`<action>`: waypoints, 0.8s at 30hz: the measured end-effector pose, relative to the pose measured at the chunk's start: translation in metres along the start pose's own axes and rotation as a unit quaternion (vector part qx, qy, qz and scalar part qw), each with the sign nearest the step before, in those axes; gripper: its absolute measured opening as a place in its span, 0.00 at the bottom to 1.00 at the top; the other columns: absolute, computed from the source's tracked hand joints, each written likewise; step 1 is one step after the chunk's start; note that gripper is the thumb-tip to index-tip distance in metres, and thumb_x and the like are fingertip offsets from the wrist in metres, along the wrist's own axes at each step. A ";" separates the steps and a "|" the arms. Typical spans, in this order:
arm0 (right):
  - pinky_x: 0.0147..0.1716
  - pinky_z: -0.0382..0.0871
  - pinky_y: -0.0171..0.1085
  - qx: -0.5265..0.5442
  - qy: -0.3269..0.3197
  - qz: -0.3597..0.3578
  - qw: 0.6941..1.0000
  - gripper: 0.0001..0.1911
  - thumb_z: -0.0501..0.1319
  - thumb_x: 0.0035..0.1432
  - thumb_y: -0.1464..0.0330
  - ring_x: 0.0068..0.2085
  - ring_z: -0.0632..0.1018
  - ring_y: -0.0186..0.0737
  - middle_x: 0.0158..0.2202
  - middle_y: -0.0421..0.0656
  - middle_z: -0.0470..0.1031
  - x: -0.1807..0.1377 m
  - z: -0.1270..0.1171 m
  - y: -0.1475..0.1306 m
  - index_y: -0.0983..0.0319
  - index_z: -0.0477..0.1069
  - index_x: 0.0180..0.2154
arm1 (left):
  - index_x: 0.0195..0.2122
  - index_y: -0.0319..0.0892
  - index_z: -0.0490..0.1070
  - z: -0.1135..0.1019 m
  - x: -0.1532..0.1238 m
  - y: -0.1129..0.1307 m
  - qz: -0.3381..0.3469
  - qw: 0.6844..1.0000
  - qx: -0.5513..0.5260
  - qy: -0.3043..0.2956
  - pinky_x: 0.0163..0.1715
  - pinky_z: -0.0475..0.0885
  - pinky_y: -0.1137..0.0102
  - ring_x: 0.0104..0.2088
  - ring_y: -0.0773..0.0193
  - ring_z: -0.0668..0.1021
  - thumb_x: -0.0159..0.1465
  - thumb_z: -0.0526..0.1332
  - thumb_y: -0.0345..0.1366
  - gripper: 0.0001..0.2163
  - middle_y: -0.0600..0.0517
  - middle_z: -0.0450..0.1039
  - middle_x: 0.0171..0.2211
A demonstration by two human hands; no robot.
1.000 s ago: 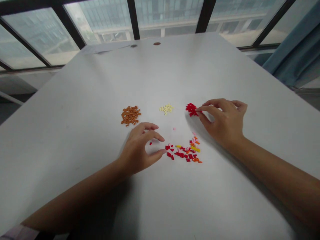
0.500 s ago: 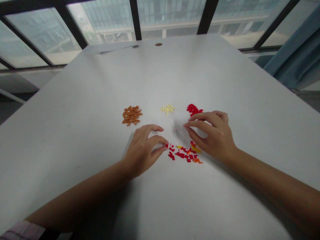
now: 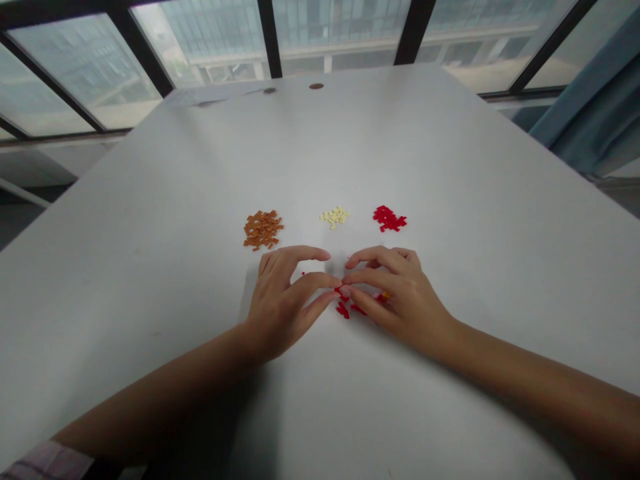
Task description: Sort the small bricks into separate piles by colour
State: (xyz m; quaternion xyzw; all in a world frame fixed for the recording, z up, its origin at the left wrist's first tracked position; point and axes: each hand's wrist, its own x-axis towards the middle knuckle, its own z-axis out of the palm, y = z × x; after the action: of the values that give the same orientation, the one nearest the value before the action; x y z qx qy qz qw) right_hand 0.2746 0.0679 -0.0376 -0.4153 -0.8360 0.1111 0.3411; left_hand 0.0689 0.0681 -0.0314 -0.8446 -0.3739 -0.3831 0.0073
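**Red plastic bricks (image 3: pixel 343 310) in a loose scatter, three heaps beyond**

A pink checked cuff (image 3: pixel 47 461) shows at the near edge of the view, on the person's left forearm. Both arms reach forward over a pale grey tabletop (image 3: pixel 450 167). The left hand (image 3: pixel 285 303) and right hand (image 3: pixel 400 300) are curved, palms down, and face each other, with their index fingertips just beside one another. Whether either hand pinches a brick is hidden by the fingers, so that cannot be told.

The red plastic bricks lie directly below and between the fingers, partly covered by the right hand. An orange brick (image 3: pixel 385 295) peeks out at the edge of the right hand's fingers, and a tiny red piece (image 3: pixel 303 273) sits just inside the curve of the left hand.

Farther up the tabletop, well clear of the hands, three compact heaps stand in a row: orange-brown bricks (image 3: pixel 263 230) on the left, cream bricks (image 3: pixel 335 217) in the middle and red bricks (image 3: pixel 389 219) on the right. Beyond the far edge, dark-framed windows (image 3: pixel 340 33) look out on a building, and a blue curtain (image 3: pixel 585 100) hangs at the right.
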 end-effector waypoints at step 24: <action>0.41 0.55 0.53 -0.266 0.103 0.082 0.955 0.11 0.63 0.61 0.60 0.36 0.74 0.44 0.47 0.52 0.75 0.011 -0.022 0.092 0.60 0.76 0.31 | 0.39 0.46 0.75 0.001 -0.010 -0.010 -0.013 0.989 -0.029 -0.146 0.50 0.65 0.59 0.49 0.54 0.74 0.59 0.69 0.40 0.09 0.46 0.73 0.50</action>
State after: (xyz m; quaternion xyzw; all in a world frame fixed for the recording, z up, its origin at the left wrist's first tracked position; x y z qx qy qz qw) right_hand 0.3412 0.1327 -0.0595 -0.5676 -0.7587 -0.1308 0.2918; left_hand 0.0588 0.0691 -0.0413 -0.8865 -0.3704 -0.2664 -0.0772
